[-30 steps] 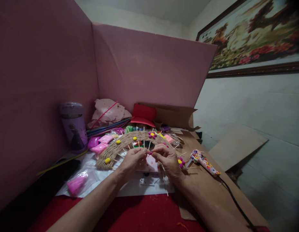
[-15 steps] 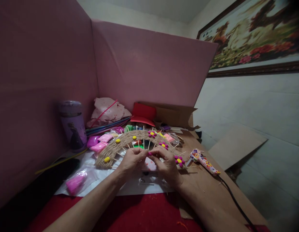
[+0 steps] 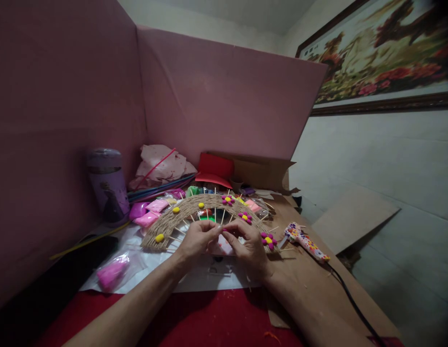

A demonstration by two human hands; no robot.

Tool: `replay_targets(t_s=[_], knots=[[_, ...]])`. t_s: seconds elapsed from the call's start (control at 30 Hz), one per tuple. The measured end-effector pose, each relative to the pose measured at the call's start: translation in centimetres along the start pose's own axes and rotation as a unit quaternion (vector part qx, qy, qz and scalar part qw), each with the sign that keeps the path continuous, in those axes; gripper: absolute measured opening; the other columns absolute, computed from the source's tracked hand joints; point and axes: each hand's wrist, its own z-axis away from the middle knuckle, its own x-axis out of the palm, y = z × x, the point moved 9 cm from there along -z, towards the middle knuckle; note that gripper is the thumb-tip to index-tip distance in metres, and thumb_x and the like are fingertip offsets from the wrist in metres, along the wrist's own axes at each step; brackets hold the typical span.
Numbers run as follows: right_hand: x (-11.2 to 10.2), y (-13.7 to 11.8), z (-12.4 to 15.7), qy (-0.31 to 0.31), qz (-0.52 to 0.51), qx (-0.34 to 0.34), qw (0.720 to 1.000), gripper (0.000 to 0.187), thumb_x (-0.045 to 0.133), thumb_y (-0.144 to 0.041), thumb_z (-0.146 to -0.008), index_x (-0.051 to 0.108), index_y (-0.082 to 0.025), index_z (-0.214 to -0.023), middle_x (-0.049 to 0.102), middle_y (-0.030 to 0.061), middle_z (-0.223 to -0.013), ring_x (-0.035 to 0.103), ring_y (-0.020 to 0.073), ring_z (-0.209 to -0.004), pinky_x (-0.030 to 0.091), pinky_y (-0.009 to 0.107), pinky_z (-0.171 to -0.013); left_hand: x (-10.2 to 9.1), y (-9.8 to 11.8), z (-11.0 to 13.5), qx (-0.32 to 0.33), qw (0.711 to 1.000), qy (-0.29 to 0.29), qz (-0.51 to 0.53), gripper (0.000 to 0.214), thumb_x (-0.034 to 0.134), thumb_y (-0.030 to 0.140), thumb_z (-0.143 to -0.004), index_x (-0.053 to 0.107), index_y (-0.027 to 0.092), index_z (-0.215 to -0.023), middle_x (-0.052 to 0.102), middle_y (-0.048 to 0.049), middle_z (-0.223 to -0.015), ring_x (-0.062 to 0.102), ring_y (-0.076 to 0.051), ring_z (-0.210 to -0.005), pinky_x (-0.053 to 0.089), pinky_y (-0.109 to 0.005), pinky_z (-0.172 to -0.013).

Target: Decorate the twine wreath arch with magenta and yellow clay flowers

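Note:
Fingertips of my left hand (image 3: 201,239) and my right hand (image 3: 248,246) meet in a pinch around a small bit of magenta clay (image 3: 224,230), mostly covered by the fingers. Just beyond them lies an arch woven from twine (image 3: 189,204) over thin sticks that poke out on both edges. Three magenta flowers with yellow centres, one of them a clay flower (image 3: 269,241) near the right end, decorate the arch. Along its left half sit yellow clay dots, including a yellow dot (image 3: 159,238) at the lower left. Both hands are closed.
A flower-patterned glue gun (image 3: 306,243) with a black cord lies on the brown board at right. Left stand a purple tumbler (image 3: 108,185) and a bag of pink clay (image 3: 113,273). Clay packets (image 3: 158,206), red material (image 3: 215,168) and cardboard (image 3: 260,173) lie behind the arch.
Both hands stay almost in place, the fingers shifting slightly around the magenta clay, which shows less now. The view has shifted very slightly; the other things look unmoved.

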Motion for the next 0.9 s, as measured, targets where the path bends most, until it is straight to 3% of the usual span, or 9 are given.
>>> replay_targets(t_s=[0.27,0.4,0.57,0.73,0.9], knots=[[0.1,0.6,0.2,-0.001,0.007,0.024,1.0,0.011,0.058,-0.026,-0.082,0.063,-0.017,-0.078,0.06,0.0022,-0.072,0.053,0.0132,-0.064,0.043,0.026,-0.06,0.0,-0.1,0.0,-0.003,0.999,0.015,-0.045,0.029,0.063,0.041,-0.07,0.055,0.014,-0.063,0.046,0.0053,-0.044,0.037,-0.005,-0.037,0.026,-0.017,-0.037],[0.4,1.4,0.3,-0.004,-0.086,0.073,0.994,0.012,0.06,-0.028,-0.081,0.061,-0.017,-0.078,0.059,0.0011,-0.07,0.054,0.0119,-0.062,0.045,0.025,-0.057,-0.6,0.0,-0.1,0.01,0.996,0.054,-0.064,0.024,0.061,0.037,-0.07,0.055,0.015,-0.065,0.048,0.0051,-0.046,0.039,-0.006,-0.037,0.028,-0.018,-0.037],[-0.2,3.0,0.1,0.06,-0.218,0.13,0.965,0.014,0.064,-0.03,-0.078,0.059,-0.018,-0.082,0.055,-0.0039,-0.063,0.049,0.0077,-0.05,0.041,0.02,-0.044,-1.8,0.0,0.0,-0.015,0.993,0.111,0.045,0.015,0.061,0.022,-0.062,0.057,0.014,-0.073,0.059,0.001,-0.059,0.042,-0.005,-0.042,0.031,-0.017,-0.041],[0.1,4.1,0.0,0.069,-0.27,0.167,0.946,0.017,0.067,-0.03,-0.075,0.062,-0.017,-0.085,0.056,-0.0037,-0.059,0.049,0.0071,-0.046,0.039,0.018,-0.04,-1.1,-0.3,0.2,-0.039,0.984,0.08,0.151,0.012,0.056,0.014,-0.057,0.062,0.01,-0.067,0.054,0.0017,-0.056,0.039,-0.003,-0.043,0.029,-0.016,-0.042],[1.0,4.9,0.2,0.054,-0.342,0.221,0.912,0.026,0.071,-0.034,-0.07,0.063,-0.016,-0.088,0.062,-0.0012,-0.064,0.054,0.0084,-0.052,0.046,0.019,-0.045,-0.9,-0.1,0.2,-0.022,0.981,0.071,0.177,0.016,0.069,0.019,-0.059,0.064,0.009,-0.071,0.051,0.003,-0.056,0.041,-0.003,-0.046,0.032,-0.016,-0.046]])
